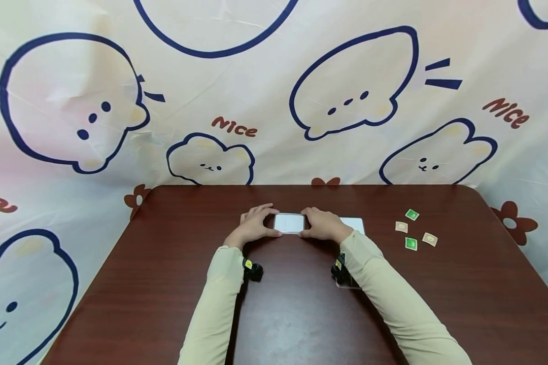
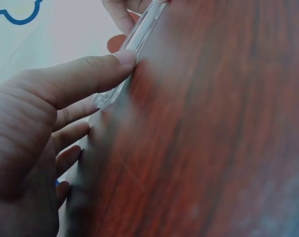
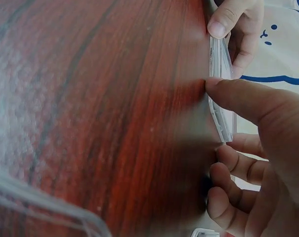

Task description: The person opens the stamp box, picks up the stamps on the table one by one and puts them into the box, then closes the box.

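Note:
A small flat rectangular case point(image 1: 289, 223) with a white face and clear plastic edges lies between my hands, toward the back of the table. My left hand point(image 1: 254, 225) grips its left end, the thumb along the near edge and the fingers behind. At the opposite end my right hand point(image 1: 321, 224) pinches it the same way. Both wrist views show the clear rim edge-on, close over the wood: the rim point(image 2: 139, 37) passes under the left thumb, and the layered side point(image 3: 219, 113) runs past the right thumb.
A larger white, clear-edged flat object point(image 1: 355, 223) lies partly hidden under my right forearm. Farther right are small squares, green point(image 1: 412, 214) and beige point(image 1: 430, 239), several in all. A patterned cloth point(image 1: 274, 101) hangs behind the dark wooden table point(image 1: 173, 284).

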`<action>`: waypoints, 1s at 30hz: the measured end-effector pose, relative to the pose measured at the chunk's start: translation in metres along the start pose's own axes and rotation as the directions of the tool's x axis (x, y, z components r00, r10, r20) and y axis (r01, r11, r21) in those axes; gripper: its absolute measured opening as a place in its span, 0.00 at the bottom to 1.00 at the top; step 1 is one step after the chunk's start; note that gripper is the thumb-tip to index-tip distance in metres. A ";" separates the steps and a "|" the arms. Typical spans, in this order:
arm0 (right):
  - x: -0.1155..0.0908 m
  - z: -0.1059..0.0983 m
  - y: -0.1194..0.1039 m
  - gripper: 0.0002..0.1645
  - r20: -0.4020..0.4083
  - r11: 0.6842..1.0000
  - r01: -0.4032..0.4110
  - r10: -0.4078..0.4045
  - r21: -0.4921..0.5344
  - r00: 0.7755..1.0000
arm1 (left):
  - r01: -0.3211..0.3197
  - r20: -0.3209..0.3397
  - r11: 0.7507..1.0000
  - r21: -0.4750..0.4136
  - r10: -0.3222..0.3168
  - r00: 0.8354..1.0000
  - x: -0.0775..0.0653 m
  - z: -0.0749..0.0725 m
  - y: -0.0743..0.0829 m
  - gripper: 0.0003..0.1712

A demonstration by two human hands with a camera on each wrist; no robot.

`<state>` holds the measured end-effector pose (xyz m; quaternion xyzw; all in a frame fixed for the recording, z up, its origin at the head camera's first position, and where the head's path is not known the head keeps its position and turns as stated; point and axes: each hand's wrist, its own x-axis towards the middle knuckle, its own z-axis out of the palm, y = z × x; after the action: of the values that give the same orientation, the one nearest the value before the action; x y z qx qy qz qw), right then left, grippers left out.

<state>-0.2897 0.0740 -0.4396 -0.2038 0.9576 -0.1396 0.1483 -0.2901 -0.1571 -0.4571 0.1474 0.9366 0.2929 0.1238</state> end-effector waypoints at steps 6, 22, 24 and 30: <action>-0.004 -0.005 0.001 0.41 -0.008 1.000 0.002 -0.002 0.002 1.000 | -0.004 0.007 1.000 -0.004 0.005 1.000 0.003 -0.001 0.003 0.40; -0.005 -0.003 0.005 0.38 -0.006 0.993 0.035 -0.035 0.117 0.999 | 0.007 0.020 1.000 -0.018 -0.007 1.000 -0.004 0.000 0.003 0.42; -0.006 -0.003 0.007 0.37 -0.008 0.989 0.036 -0.036 0.142 0.999 | 0.010 0.020 1.000 -0.024 -0.010 1.000 -0.005 0.000 0.004 0.42; -0.010 -0.003 0.009 0.35 -0.045 0.983 0.055 -0.048 0.175 0.998 | 0.004 0.005 1.000 -0.020 -0.003 1.000 -0.005 0.001 0.006 0.40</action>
<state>-0.2854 0.0870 -0.4372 -0.2117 0.9387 -0.2317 0.1426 -0.2840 -0.1537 -0.4531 0.1452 0.9335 0.3016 0.1282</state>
